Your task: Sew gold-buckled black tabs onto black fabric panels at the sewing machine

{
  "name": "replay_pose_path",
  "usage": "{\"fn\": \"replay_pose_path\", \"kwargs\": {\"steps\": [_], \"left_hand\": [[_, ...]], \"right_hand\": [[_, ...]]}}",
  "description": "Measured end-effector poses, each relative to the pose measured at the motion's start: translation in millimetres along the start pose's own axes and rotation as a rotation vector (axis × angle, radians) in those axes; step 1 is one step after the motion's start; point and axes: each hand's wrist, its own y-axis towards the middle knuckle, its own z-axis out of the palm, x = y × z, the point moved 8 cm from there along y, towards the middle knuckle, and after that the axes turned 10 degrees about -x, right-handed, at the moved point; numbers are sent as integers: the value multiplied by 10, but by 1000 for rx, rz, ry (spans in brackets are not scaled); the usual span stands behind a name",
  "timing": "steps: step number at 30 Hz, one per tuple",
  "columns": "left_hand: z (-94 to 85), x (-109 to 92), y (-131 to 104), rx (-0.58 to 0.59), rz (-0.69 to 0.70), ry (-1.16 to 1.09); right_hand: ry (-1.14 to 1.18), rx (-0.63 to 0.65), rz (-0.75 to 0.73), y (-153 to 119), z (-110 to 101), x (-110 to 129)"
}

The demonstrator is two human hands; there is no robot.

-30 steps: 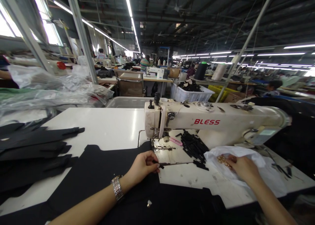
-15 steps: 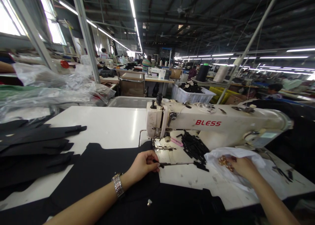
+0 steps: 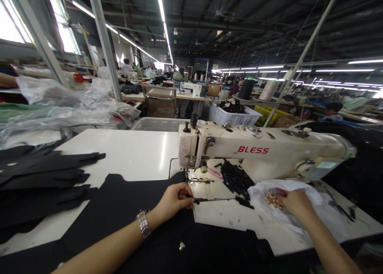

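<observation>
My left hand (image 3: 175, 200) is closed in a pinch on a short black fabric strip (image 3: 196, 202), just in front of the needle area of the sewing machine (image 3: 260, 150). Beneath that wrist, a large black fabric piece (image 3: 119, 198) lies spread over the table. My right hand (image 3: 295, 204) reaches into a white plastic bag (image 3: 260, 192), its fingers drawn together beside several small gold-coloured metal pieces (image 3: 273, 200). Whether a piece is between those fingertips is hidden. A pile of black strips (image 3: 236, 178) lies under the machine arm, between both hands.
Stacked black fabric pieces (image 3: 38, 182) cover the table's left side. A pink tool (image 3: 214, 172) lies near the presser foot. Loose dark strips (image 3: 344, 210) rest right of the bag. Behind the machine stand a clear bin (image 3: 155, 124) and a white crate (image 3: 235, 117).
My right hand has shifted slightly within the bag, and the gold-coloured pieces beside it are spread differently. My left hand keeps its pinch in the same place.
</observation>
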Motion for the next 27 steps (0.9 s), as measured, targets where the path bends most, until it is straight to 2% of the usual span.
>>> {"fn": "replay_pose_path", "kwargs": {"steps": [3,6,8,10,13,16,20,27], "left_hand": [[-3,9,13,-10,-17,-50],[-16,1,28,-34,-27,-133],[-40,-8,33,-66,-37,-177],[-72,-13,33,-101,-52,-202],[-121,-33,32,-138,-48,-254],[-157,-45,40,-149,-32,-332],[-158,-41,46,-134,-40,-387],[-145,-60,29,-143,-104,-417]], "right_hand": [[21,27,21,-130,-150,73],[317,101,35,-407,-219,406],[658,205,48,-629,-171,804],[891,333,44,-821,-68,1275],[1085,498,23,-979,112,1929],[1182,611,-9,-1011,272,2360],[1204,591,-88,-1002,393,2561],[1133,444,-208,-1110,408,2543]]}}
